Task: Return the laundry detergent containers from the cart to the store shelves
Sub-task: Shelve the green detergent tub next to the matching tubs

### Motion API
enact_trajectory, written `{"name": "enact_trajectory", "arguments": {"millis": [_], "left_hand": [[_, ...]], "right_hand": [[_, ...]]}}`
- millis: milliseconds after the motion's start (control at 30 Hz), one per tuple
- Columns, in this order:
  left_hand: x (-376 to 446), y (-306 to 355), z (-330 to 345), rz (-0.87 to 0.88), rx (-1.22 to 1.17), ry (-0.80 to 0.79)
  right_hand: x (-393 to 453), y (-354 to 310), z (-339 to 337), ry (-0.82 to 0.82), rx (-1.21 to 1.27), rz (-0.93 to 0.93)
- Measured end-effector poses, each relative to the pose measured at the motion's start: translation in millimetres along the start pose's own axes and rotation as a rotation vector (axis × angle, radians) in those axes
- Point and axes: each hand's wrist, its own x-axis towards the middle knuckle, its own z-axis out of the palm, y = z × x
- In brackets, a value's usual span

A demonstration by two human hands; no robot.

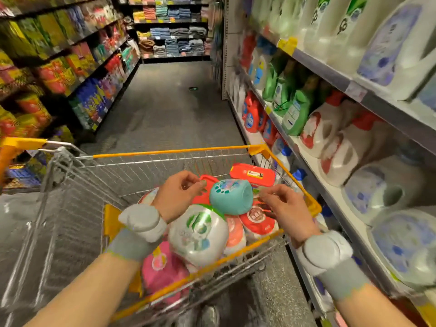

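A wire cart with yellow trim (165, 152) stands in front of me, its near end piled with detergent containers. A teal container (230, 197) lies on top, tipped on its side. Below it sit a white one with a green logo (198, 234), a pink one (162, 267), a red-and-white one (257, 219) and a flat red pack (252, 174). My left hand (180, 193) hovers just left of the teal container, fingers loosely curled, holding nothing. To the container's right, my right hand (286, 208) hangs the same way, fingertips close to it.
Store shelves (335, 79) on the right hold rows of white, green and red detergent jugs, close beside the cart. Shelves of colourful bags (70, 74) line the left. The grey aisle floor (169, 107) runs ahead to stacked towels.
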Motion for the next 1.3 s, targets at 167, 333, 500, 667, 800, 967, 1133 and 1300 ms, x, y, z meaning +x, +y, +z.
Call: {"name": "enact_trajectory", "arguments": {"millis": [167,333,500,667,800,967,1133,1300], "left_hand": [[95,-30,13,-0.047,0.038,-0.072],[169,-74,45,-0.185,0.13,-0.136],[203,-113,84,-0.333,0.163,-0.171],[216,-140,110,-0.507,0.307,-0.312],[224,-160,126,-0.62,0.241,-0.414],[230,-166,131,-0.684,0.148,-0.352],[226,-164,130,-0.726,-0.111,-0.281],[221,-138,116,-0.738,-0.448,-0.319]], "right_hand": [[80,10,31,0.054,-0.07,0.067],[153,41,48,0.105,-0.123,0.17],[204,81,57,0.103,-0.167,0.32],[239,141,61,0.048,-0.051,0.532],[246,137,68,-0.047,0.22,0.661],[259,152,71,0.003,0.284,0.695],[260,146,66,-0.024,0.346,0.717],[231,116,54,-0.078,0.449,0.702]]}}
